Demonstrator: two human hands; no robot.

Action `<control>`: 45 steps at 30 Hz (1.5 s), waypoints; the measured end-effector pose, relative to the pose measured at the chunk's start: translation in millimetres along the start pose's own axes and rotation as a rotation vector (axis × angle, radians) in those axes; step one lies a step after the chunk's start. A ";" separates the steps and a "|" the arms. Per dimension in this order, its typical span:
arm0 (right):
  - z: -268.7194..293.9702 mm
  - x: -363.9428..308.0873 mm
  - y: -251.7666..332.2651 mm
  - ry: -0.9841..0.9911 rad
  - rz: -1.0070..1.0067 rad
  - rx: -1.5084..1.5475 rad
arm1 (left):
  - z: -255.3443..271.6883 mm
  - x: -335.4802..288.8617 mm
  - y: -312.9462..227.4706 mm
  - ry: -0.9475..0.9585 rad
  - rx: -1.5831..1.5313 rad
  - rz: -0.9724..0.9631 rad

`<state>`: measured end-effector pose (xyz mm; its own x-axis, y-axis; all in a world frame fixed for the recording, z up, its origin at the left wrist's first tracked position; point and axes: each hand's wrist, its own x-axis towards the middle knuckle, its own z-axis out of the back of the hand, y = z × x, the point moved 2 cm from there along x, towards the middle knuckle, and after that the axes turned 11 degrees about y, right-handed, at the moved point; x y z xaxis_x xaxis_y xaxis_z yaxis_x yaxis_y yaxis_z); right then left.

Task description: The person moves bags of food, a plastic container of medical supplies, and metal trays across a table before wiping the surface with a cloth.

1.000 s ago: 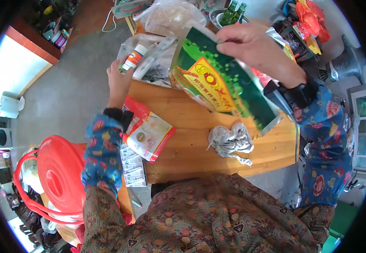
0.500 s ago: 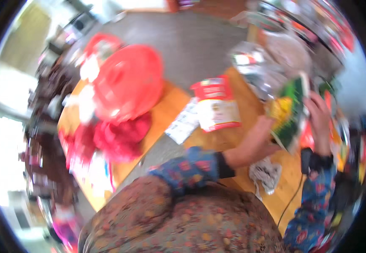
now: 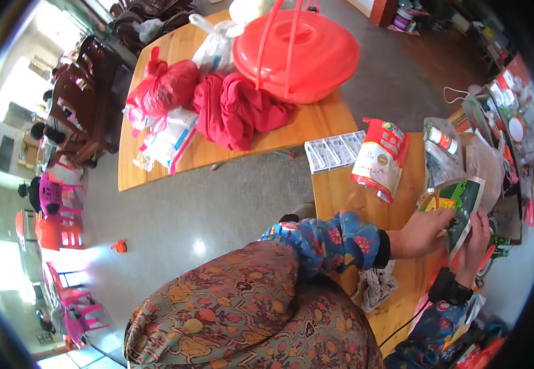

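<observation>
A flat green packet with a yellow patch [image 3: 465, 195] is in both my hands above the wooden table at the right. My left hand [image 3: 425, 232] grips its near left side, with the fingers laid over the front. My right hand [image 3: 476, 245] closes round its lower right edge; part of that hand is hidden behind the packet. Just left of the packet lies a red-and-white bag [image 3: 382, 157] on the table. It touches or overlaps a printed white-and-blue strip [image 3: 334, 152]. A crumpled grey cloth [image 3: 377, 286] rests below my left wrist.
On the farther table [image 3: 322, 114] sit a red lidded tub [image 3: 307, 55], a red cloth [image 3: 233, 111], a knotted red plastic bag [image 3: 165, 86] and white plastic bags [image 3: 218, 46]. Clear bags [image 3: 444, 160] crowd the right side. Pink chairs [image 3: 58, 200] stand far left.
My view has swung left, so the tables and tub sit farther right in it, and the picture is sharper. The packet stays in both hands and is tilted differently.
</observation>
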<state>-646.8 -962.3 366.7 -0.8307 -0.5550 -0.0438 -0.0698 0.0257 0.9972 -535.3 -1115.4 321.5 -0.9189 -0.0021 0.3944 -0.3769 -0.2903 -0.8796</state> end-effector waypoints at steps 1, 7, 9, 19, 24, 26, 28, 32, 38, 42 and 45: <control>-1.2 -2.7 1.7 -0.006 0.011 -0.058 | -1.1 -1.0 -0.8 -0.008 -0.004 0.003; 1.5 -15.9 10.5 -0.167 0.070 -0.308 | -7.1 28.7 -10.7 -0.077 -0.182 -0.186; -28.2 -7.3 9.0 -0.090 0.043 -0.227 | 10.6 26.6 -11.9 0.030 -0.537 0.179; 0.2 -89.0 -4.1 -0.167 0.187 -0.592 | -2.5 40.6 -9.1 0.187 -0.455 0.223; -29.1 -98.5 -22.5 -0.142 0.215 -0.789 | 2.6 40.9 -11.4 0.269 -0.396 0.211; -31.1 -96.6 -28.8 -0.156 0.163 -0.758 | 7.3 40.4 -11.2 0.296 -0.344 0.235; -29.4 -94.0 -29.7 -0.299 0.186 -0.646 | 15.7 37.9 -7.9 0.258 -0.324 0.247; -24.2 -100.9 -37.3 -0.453 0.241 -0.591 | 33.2 26.5 -5.9 0.190 -0.323 0.459; -34.5 -114.8 -39.0 -0.536 0.335 -0.712 | 30.7 4.6 5.0 0.117 -0.404 0.350; -40.8 -114.9 -65.6 -0.446 0.443 -0.861 | 32.7 -3.7 13.4 0.171 -0.363 0.417; -55.9 -124.3 -56.2 -0.464 0.444 -1.011 | 27.3 -4.6 6.9 0.181 -0.373 0.403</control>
<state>-508.8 -941.2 319.4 -0.8068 -0.3050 0.5060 0.5669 -0.6409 0.5176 -530.5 -1143.5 320.9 -0.9913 0.1304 -0.0145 0.0220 0.0566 -0.9982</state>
